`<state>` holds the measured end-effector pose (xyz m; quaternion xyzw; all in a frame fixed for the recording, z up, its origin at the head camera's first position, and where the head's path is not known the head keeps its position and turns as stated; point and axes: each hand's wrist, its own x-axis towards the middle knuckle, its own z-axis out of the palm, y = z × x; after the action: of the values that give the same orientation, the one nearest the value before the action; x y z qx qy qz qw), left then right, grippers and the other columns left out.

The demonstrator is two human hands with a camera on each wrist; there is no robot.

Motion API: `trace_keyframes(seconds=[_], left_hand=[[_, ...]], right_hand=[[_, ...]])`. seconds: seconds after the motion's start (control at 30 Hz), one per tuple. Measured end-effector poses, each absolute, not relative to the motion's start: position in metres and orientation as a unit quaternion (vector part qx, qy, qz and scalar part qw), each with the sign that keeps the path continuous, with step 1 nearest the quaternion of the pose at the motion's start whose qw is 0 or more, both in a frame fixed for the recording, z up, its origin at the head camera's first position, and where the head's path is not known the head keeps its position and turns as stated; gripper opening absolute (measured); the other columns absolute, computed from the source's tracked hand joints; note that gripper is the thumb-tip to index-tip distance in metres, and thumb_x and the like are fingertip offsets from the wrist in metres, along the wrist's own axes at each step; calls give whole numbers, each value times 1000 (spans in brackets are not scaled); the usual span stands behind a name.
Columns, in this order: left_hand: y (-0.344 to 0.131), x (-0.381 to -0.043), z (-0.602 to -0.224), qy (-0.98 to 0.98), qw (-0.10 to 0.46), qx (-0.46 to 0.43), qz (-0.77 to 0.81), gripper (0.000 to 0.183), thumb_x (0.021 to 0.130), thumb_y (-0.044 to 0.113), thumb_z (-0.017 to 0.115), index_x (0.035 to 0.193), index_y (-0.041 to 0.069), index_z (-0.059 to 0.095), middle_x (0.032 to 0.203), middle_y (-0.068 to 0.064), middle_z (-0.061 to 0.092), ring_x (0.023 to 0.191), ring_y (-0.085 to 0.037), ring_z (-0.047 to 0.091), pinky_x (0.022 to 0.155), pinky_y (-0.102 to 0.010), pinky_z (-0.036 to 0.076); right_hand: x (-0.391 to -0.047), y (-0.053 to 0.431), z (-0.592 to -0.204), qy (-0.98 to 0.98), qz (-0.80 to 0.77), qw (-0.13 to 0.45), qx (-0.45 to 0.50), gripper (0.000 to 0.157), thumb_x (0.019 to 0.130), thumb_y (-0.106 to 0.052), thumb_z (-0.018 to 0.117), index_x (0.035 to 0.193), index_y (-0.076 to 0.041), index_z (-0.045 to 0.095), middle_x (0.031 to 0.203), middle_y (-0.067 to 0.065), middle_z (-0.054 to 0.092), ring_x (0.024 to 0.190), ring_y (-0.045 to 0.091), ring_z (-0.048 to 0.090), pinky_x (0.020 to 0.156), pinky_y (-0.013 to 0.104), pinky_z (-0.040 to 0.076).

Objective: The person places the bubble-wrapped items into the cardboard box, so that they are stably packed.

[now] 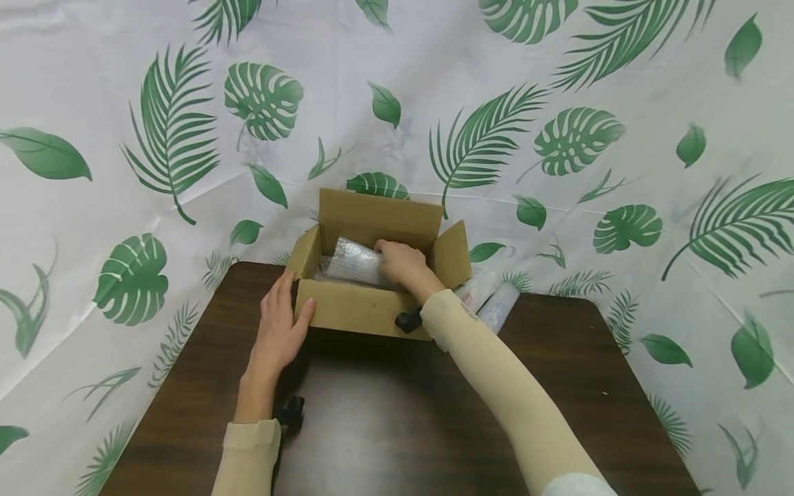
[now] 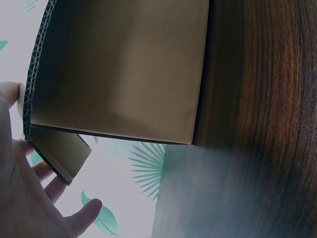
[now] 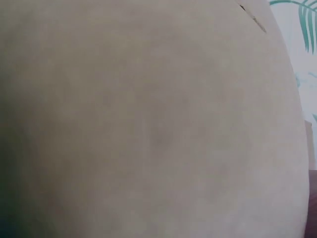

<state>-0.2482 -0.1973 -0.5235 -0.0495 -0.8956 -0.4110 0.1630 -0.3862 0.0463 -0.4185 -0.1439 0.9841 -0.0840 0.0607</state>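
Note:
A cardboard box (image 1: 353,306) with raised flaps stands at the back of the dark wooden table. My left hand (image 1: 279,327) holds its near left corner, thumb on the front panel and fingers along the left side. The left wrist view shows the thumb and fingers spread around the cardboard edge. Inside the box, a bubble-wrapped bundle (image 1: 355,260) leans on more clear wrapping. My right hand (image 1: 403,264) reaches over the front panel and grips the bundle's right end; its fingertips are partly hidden. In the right wrist view a blurred tan surface (image 3: 148,119) fills most of the picture.
Two more bubble-wrapped bundles (image 1: 500,307) lie on the table (image 1: 552,386) just right of the box, partly behind my right forearm. A white leaf-print sheet (image 1: 397,131) hangs close behind the box and along both sides.

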Motion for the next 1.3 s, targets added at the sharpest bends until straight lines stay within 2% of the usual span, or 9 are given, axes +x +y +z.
trace_keyframes(seconds=[0.23,0.57,0.87,1.03,1.17,1.3], left_hand=[[-198,-247,-522,-897,156,-48,-411,77,113,43,51,173,10,16,175,-24,20,158,-54,19,124,-71,23],[-196,-245,-521,-896,148,-44,-417,77,113,46,49,173,12,14,176,-23,18,159,-52,17,124,-71,22],[-198,-245,-520,-889,136,-42,-436,82,111,48,55,174,13,15,177,-23,16,161,-50,14,125,-71,23],[-200,-245,-520,-884,121,-41,-449,87,108,49,61,174,13,15,177,-23,15,161,-50,12,125,-72,22],[-200,-246,-521,-885,122,-43,-448,88,108,49,62,174,13,15,177,-23,15,162,-50,12,125,-72,21],[-200,-246,-520,-885,121,-39,-448,88,108,51,61,174,14,15,178,-21,14,162,-49,11,125,-72,21]], right_hand=[[-387,44,-415,983,-75,45,-161,49,104,-12,56,151,-25,60,150,5,65,135,35,62,114,59,45],[-369,53,-392,977,-102,25,-183,45,106,-20,62,151,-22,61,149,4,66,131,32,65,102,54,53],[-337,77,-371,960,-197,9,-198,45,107,-33,67,149,-19,62,147,7,67,133,28,64,106,54,54],[-317,100,-360,937,-284,-2,-204,46,106,-37,67,149,-22,59,149,7,64,138,29,61,109,54,52],[-303,125,-353,900,-374,-28,-221,43,107,-37,68,146,-21,60,143,7,67,135,33,61,112,57,48],[-293,148,-354,871,-431,-69,-228,40,108,-38,67,144,-22,63,136,3,69,129,28,63,111,56,48]])
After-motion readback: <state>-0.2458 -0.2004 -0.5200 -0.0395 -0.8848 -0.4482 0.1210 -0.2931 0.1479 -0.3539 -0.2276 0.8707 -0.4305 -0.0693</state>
